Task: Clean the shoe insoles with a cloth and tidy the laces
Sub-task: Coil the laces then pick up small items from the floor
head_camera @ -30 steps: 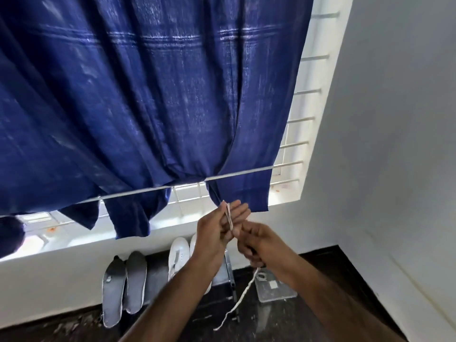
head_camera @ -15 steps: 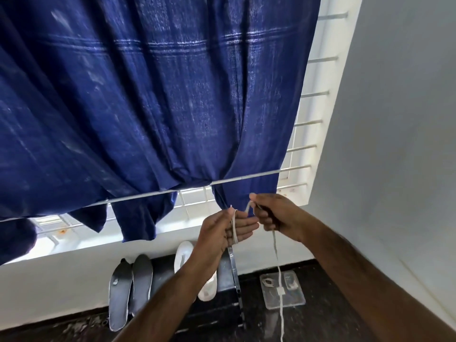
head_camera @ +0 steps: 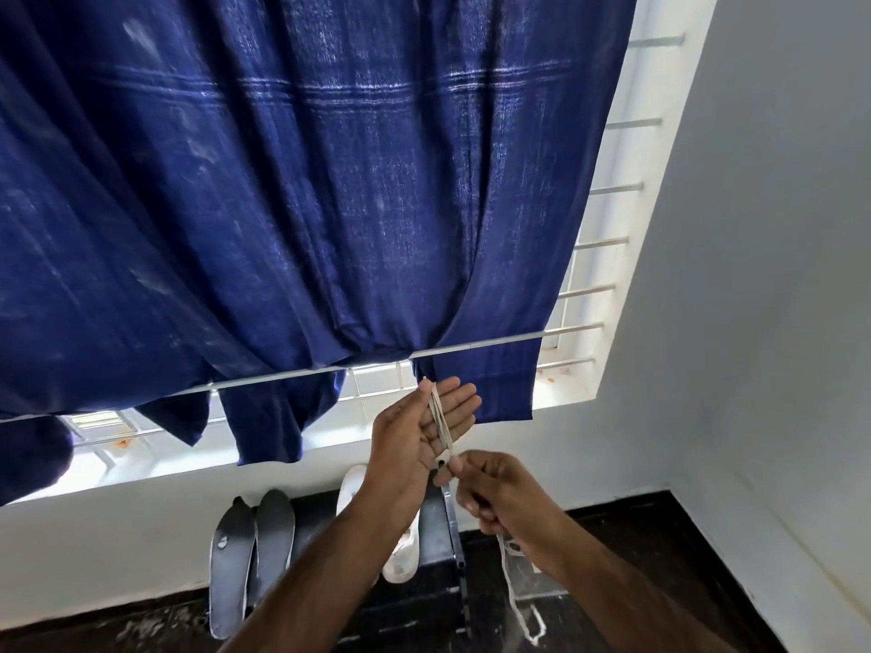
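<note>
Item: thin white woven shoelace (head_camera: 440,419), limp and light, looping lengthwise across the straightened fingers of the left hand (head_camera: 419,431) and trailing below the right. It is likely slipping off unless taken near the loops' lower end. The right hand (head_camera: 495,492) is pinching that end just under the left fingers, apparently between thumb and forefinger. Both forearms are reaching forward, raised.
</note>
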`<action>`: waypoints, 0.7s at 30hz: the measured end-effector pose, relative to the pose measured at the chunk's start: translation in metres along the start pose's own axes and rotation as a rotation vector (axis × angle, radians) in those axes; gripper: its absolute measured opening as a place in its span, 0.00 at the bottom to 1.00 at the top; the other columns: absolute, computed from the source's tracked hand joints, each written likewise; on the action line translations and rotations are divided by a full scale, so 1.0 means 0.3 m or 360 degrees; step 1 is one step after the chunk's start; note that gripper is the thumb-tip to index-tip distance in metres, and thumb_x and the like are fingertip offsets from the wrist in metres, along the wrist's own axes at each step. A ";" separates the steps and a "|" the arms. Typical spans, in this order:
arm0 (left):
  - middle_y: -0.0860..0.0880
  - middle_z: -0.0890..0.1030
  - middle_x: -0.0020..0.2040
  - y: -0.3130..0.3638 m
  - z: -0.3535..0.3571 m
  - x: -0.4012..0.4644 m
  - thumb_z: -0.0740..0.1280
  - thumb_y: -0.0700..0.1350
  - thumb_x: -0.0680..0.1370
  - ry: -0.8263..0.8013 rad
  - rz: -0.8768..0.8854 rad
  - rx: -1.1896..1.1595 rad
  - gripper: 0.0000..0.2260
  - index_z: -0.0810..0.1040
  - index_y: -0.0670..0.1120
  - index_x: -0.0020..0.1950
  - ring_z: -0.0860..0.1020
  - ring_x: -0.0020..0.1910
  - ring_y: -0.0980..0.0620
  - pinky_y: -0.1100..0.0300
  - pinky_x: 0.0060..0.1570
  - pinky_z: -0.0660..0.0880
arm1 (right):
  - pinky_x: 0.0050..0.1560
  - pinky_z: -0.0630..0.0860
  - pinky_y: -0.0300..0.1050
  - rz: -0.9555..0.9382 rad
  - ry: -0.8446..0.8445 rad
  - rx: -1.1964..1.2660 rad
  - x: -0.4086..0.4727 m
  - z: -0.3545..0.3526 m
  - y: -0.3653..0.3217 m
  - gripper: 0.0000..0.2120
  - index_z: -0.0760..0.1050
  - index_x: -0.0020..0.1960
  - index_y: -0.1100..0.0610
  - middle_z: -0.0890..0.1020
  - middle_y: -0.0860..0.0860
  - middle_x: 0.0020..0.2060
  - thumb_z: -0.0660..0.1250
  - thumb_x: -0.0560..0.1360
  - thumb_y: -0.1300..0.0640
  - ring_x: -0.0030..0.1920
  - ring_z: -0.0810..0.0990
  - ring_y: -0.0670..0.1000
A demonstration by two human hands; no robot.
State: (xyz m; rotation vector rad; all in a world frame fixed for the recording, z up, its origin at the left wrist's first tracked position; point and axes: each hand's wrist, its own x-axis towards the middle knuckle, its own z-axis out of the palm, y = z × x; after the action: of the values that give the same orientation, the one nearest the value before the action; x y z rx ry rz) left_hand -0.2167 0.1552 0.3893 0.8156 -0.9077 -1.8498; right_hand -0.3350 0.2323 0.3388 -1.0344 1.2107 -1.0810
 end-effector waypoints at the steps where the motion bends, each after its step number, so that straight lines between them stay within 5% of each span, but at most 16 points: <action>1: 0.37 0.85 0.53 0.002 0.000 0.003 0.57 0.45 0.85 -0.0022 0.0017 -0.0020 0.16 0.79 0.34 0.59 0.85 0.53 0.41 0.54 0.51 0.83 | 0.29 0.60 0.38 0.0071 -0.0036 -0.0021 0.007 -0.014 0.017 0.17 0.80 0.49 0.60 0.70 0.50 0.30 0.63 0.84 0.47 0.28 0.62 0.45; 6: 0.35 0.86 0.48 0.000 0.001 0.004 0.58 0.45 0.84 -0.0226 -0.0077 0.0258 0.16 0.81 0.36 0.53 0.86 0.43 0.42 0.54 0.43 0.84 | 0.27 0.60 0.37 0.0291 0.0072 0.0071 0.069 -0.133 -0.029 0.16 0.73 0.41 0.54 0.68 0.47 0.28 0.58 0.85 0.52 0.27 0.62 0.45; 11: 0.37 0.86 0.49 -0.066 -0.001 0.017 0.59 0.46 0.85 -0.0193 -0.0222 0.0630 0.17 0.82 0.35 0.55 0.86 0.50 0.40 0.50 0.53 0.82 | 0.27 0.62 0.36 0.0002 0.0194 -0.0185 0.113 -0.174 -0.240 0.18 0.76 0.39 0.54 0.70 0.47 0.27 0.60 0.85 0.50 0.27 0.63 0.45; 16: 0.41 0.87 0.46 -0.064 0.009 0.042 0.62 0.44 0.84 0.0139 -0.0029 0.0382 0.13 0.83 0.39 0.53 0.86 0.46 0.46 0.58 0.45 0.82 | 0.28 0.62 0.35 -0.0166 0.0122 -0.0209 0.058 -0.086 -0.219 0.15 0.81 0.50 0.58 0.68 0.45 0.26 0.60 0.85 0.51 0.27 0.64 0.43; 21: 0.36 0.85 0.54 0.002 0.003 0.053 0.58 0.45 0.85 -0.0024 -0.0062 0.0052 0.16 0.79 0.34 0.59 0.85 0.54 0.42 0.53 0.54 0.82 | 0.27 0.59 0.36 0.0047 -0.0094 -0.0018 0.021 -0.042 -0.002 0.16 0.82 0.52 0.59 0.65 0.48 0.28 0.62 0.84 0.48 0.26 0.60 0.44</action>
State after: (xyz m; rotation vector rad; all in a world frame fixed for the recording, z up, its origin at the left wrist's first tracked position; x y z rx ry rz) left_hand -0.2232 0.1407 0.3877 0.8460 -0.9399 -1.8815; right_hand -0.3475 0.2257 0.3373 -1.0468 1.1825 -1.0152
